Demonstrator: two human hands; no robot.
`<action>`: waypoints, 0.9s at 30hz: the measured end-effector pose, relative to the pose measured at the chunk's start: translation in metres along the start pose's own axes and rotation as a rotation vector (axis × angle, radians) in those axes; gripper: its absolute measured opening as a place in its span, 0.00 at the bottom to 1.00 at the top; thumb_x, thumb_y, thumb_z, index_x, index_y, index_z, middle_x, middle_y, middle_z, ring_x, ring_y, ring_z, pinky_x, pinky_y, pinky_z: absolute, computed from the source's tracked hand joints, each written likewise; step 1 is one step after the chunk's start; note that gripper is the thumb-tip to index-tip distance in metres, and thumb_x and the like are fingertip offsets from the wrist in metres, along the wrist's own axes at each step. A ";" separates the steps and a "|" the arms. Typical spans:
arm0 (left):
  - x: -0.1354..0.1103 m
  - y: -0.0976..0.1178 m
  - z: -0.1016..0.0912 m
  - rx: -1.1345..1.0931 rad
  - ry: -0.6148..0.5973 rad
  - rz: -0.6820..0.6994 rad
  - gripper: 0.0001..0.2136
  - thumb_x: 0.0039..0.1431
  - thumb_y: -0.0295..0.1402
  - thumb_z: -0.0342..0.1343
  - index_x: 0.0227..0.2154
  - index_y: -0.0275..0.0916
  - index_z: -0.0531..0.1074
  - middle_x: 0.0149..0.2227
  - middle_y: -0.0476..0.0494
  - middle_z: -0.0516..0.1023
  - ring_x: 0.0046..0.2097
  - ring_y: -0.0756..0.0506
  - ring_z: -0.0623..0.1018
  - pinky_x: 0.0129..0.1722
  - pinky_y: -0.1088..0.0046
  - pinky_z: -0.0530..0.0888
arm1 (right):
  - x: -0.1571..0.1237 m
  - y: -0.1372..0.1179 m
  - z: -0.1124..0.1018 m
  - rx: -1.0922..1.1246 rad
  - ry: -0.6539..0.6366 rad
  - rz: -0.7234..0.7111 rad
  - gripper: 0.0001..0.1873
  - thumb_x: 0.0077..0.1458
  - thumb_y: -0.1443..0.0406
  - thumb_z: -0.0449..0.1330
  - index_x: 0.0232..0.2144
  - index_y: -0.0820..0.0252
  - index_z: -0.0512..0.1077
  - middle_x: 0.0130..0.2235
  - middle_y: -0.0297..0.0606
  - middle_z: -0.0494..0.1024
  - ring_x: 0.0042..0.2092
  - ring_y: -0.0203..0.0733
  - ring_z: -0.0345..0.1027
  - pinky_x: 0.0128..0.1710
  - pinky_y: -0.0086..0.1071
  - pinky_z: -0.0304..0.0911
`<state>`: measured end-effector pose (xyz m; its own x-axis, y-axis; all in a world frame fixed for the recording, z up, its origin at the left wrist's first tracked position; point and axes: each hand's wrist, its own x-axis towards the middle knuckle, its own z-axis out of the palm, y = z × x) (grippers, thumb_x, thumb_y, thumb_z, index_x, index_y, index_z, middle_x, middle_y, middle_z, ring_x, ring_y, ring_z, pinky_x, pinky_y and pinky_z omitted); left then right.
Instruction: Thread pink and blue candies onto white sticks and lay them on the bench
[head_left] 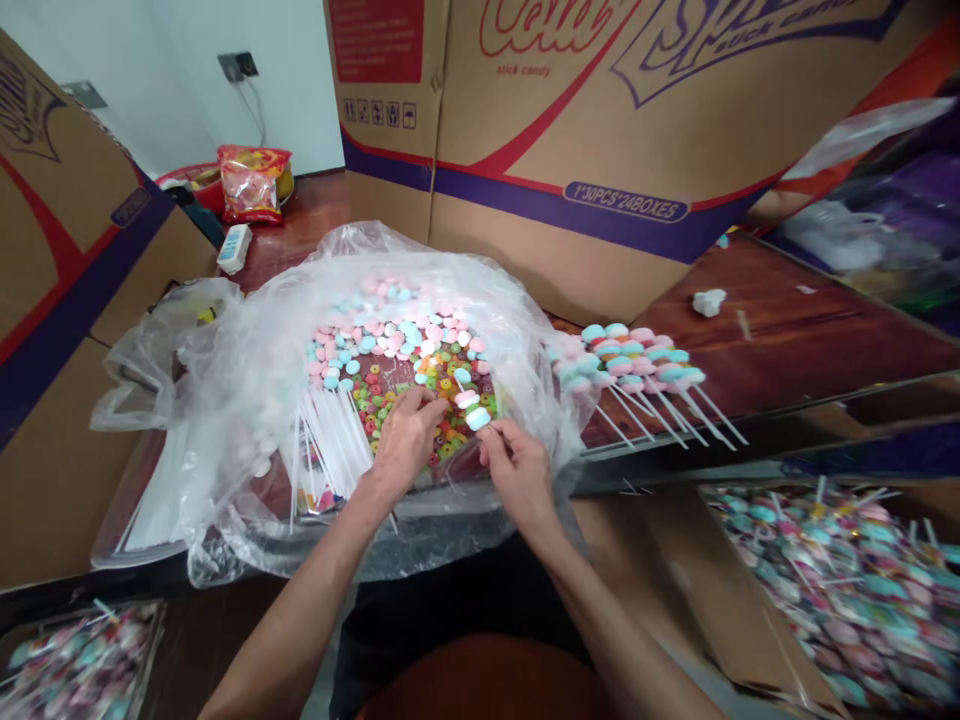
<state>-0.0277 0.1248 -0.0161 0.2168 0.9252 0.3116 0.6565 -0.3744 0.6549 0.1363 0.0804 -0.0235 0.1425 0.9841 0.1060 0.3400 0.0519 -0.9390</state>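
Note:
My right hand (517,465) pinches the lower end of a candy stick (471,405), threaded with pink, green and blue-white sweets and tilted over the pile. Just left of it, my left hand (409,430) reaches over small ring candies (373,408) with curled fingers and thumb; anything in its fingertips is hidden. Behind the rings lie loose oval marshmallow-like candies (394,338) in pink, blue and white. A bundle of white sticks (330,435) rests beside my left wrist. Clear plastic sheeting (480,285) surrounds the candies.
Finished-looking candy sticks (637,355) are stacked at the table's right. Large cardboard boxes (525,200) stand behind and at left. A carton of wrapped candy sticks (840,590) sits low at right, another box (82,660) low at left. A red packet (253,185) lies at the back.

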 end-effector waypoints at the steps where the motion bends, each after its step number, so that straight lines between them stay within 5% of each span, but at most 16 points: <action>1: 0.001 0.000 0.001 0.019 -0.013 0.006 0.12 0.59 0.22 0.53 0.36 0.43 0.79 0.40 0.41 0.76 0.45 0.42 0.75 0.45 0.67 0.72 | -0.001 0.001 0.001 0.004 -0.002 0.001 0.16 0.62 0.59 0.53 0.23 0.57 0.65 0.20 0.29 0.66 0.23 0.35 0.58 0.25 0.29 0.54; 5: 0.001 -0.001 0.000 -0.118 0.073 -0.071 0.08 0.57 0.22 0.56 0.33 0.41 0.76 0.38 0.42 0.76 0.40 0.44 0.75 0.42 0.68 0.71 | -0.005 0.001 0.006 0.005 -0.017 -0.018 0.16 0.63 0.59 0.53 0.23 0.57 0.65 0.21 0.29 0.65 0.24 0.35 0.59 0.26 0.29 0.55; 8: 0.001 -0.006 -0.004 -0.440 0.196 -0.269 0.01 0.56 0.28 0.59 0.32 0.39 0.74 0.33 0.45 0.77 0.36 0.47 0.76 0.38 0.70 0.72 | -0.008 -0.003 0.008 0.005 -0.044 -0.050 0.16 0.63 0.59 0.52 0.24 0.57 0.65 0.22 0.30 0.66 0.25 0.36 0.60 0.27 0.28 0.55; 12: 0.000 -0.014 -0.011 -0.850 0.283 -0.485 0.11 0.51 0.38 0.64 0.32 0.37 0.73 0.29 0.48 0.76 0.31 0.50 0.75 0.32 0.74 0.70 | -0.012 -0.009 0.012 0.022 -0.155 -0.071 0.14 0.64 0.60 0.53 0.25 0.56 0.65 0.21 0.29 0.65 0.24 0.35 0.60 0.25 0.28 0.55; 19: -0.006 -0.009 -0.017 -0.741 0.451 -0.381 0.07 0.53 0.35 0.63 0.33 0.38 0.74 0.33 0.48 0.77 0.35 0.50 0.75 0.37 0.75 0.72 | -0.017 -0.013 0.021 -0.029 -0.198 -0.141 0.14 0.64 0.61 0.52 0.26 0.56 0.64 0.21 0.28 0.64 0.23 0.34 0.58 0.25 0.27 0.54; 27: -0.009 -0.011 -0.019 -0.880 0.388 -0.437 0.10 0.50 0.36 0.66 0.32 0.38 0.74 0.32 0.48 0.77 0.33 0.51 0.75 0.36 0.74 0.71 | -0.017 -0.013 0.022 -0.012 -0.206 -0.127 0.15 0.64 0.61 0.52 0.25 0.56 0.63 0.21 0.28 0.64 0.23 0.34 0.58 0.25 0.27 0.54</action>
<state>-0.0504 0.1189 -0.0129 -0.2600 0.9653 0.0247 -0.1679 -0.0704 0.9833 0.1089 0.0673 -0.0207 -0.0947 0.9838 0.1524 0.3545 0.1764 -0.9183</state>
